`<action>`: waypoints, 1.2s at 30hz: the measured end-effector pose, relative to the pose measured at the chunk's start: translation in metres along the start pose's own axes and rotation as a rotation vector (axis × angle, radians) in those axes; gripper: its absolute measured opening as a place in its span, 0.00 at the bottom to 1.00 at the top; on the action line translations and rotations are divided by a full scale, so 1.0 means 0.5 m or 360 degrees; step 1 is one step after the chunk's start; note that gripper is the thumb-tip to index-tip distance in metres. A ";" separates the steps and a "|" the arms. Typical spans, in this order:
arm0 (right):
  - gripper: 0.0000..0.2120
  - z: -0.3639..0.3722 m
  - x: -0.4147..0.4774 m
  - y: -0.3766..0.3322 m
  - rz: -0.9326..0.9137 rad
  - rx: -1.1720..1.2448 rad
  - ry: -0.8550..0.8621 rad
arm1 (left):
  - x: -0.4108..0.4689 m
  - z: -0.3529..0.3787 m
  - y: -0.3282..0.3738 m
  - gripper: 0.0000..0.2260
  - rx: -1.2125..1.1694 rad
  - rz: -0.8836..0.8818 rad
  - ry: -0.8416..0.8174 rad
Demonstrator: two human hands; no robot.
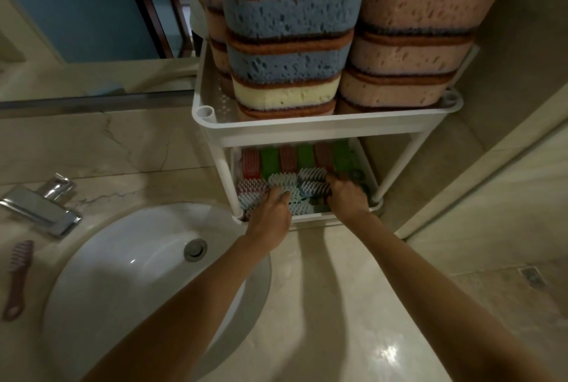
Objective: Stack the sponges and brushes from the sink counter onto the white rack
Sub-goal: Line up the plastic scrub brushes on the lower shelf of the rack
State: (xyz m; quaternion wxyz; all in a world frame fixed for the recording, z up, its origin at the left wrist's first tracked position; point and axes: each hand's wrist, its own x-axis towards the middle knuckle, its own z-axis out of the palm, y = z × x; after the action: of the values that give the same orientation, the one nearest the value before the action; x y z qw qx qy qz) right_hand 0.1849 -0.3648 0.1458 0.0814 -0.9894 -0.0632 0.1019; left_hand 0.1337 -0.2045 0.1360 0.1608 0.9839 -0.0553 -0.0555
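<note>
The white rack [307, 131] stands on the counter right of the sink. Its top tray holds tall stacks of sponges [289, 43], blue, cream and pink with brown tops. The lower tray holds several brushes [295, 178] with pale bristles, and red and green ones behind them. Both my hands reach into the lower tray. My left hand [272, 215] lies on the pale-bristled brushes at the front left, fingers curled over them. My right hand [345, 194] grips a brush at the front right. One purple brush [17, 277] lies on the counter left of the sink.
A round white sink [123, 258] with a drain sits at lower left, and a chrome tap [43, 200] behind it. A mirror [76, 3] lines the back wall. A marble wall closes in on the right of the rack.
</note>
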 end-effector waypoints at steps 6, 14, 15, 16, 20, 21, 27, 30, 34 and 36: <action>0.22 0.007 0.005 0.014 -0.0107 -0.0108 0.0007 | 0.000 0.002 0.002 0.20 -0.0041 -0.0015 0.0025; 0.24 0.007 0.000 0.022 -0.0102 -0.0027 0.0047 | 0.004 -0.002 0.007 0.21 -0.0100 -0.0033 -0.0013; 0.23 0.004 -0.003 0.021 -0.0090 -0.0005 0.0041 | 0.003 -0.003 0.008 0.21 -0.0118 -0.0041 -0.0017; 0.23 0.001 -0.007 0.019 -0.0070 0.0026 0.0035 | 0.002 -0.004 0.009 0.21 -0.0142 -0.0053 -0.0017; 0.21 -0.010 -0.036 -0.001 0.0039 0.0230 0.0195 | -0.011 -0.015 0.015 0.22 -0.0274 -0.0120 0.0061; 0.21 -0.009 -0.048 -0.012 0.0041 0.0285 0.0287 | -0.019 -0.020 0.016 0.22 -0.0316 -0.0135 0.0094; 0.11 0.032 -0.163 -0.145 -0.0044 0.1024 0.0625 | -0.125 -0.057 -0.026 0.14 -0.0641 -0.0326 0.0459; 0.08 0.073 -0.218 -0.243 -0.0072 0.1313 0.0464 | -0.217 -0.062 -0.092 0.12 -0.0843 -0.0644 0.0489; 0.08 0.128 -0.270 -0.373 -0.0193 0.1377 -0.0006 | -0.358 -0.060 -0.217 0.11 -0.0967 -0.1101 0.0538; 0.09 0.153 -0.291 -0.440 -0.0282 0.1319 -0.0225 | -0.424 -0.059 -0.286 0.11 -0.0942 -0.1237 0.0536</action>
State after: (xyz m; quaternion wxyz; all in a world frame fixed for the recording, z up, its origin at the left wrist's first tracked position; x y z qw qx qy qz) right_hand 0.0034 -0.1589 0.1381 0.4760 -0.8544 -0.1071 0.1787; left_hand -0.0591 -0.0337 0.1373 0.4065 0.8394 0.3590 0.0345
